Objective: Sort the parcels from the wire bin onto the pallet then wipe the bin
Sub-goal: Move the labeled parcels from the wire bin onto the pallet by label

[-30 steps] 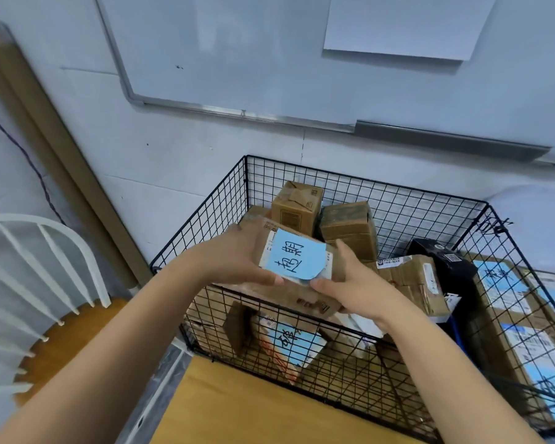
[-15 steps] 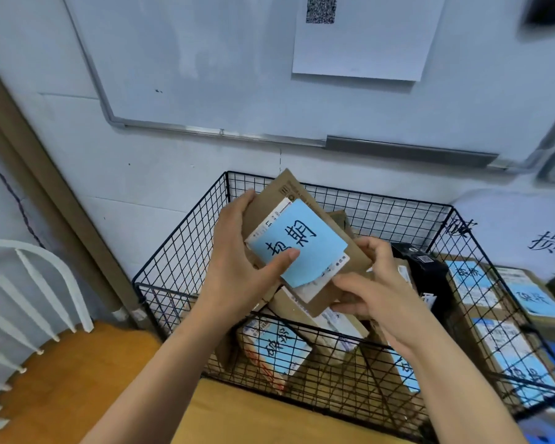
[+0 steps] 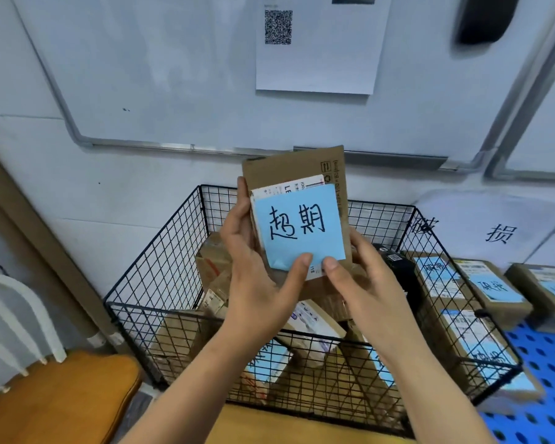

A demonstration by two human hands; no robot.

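A flat brown cardboard parcel [image 3: 285,169] with a blue handwritten note on its face stands upright above the black wire bin [image 3: 161,270]. My left hand [image 3: 253,283] grips its left edge and lower front. My right hand [image 3: 362,286] holds its lower right corner, thumb on the note. Several more cardboard parcels [image 3: 311,322] lie inside the bin below. At the right, a blue perforated pallet [image 3: 545,379] carries several boxes with blue notes [image 3: 491,290].
A wooden chair with a white spindle back [image 3: 58,395] stands at the lower left. A whiteboard with a taped QR sheet [image 3: 314,43] hangs on the wall behind the bin. A paper sign with handwriting [image 3: 500,232] is on the wall above the pallet.
Both hands have lifted the parcel out of the bin and turned it upright so the blue note faces me. The view has shifted right, showing the pallet.
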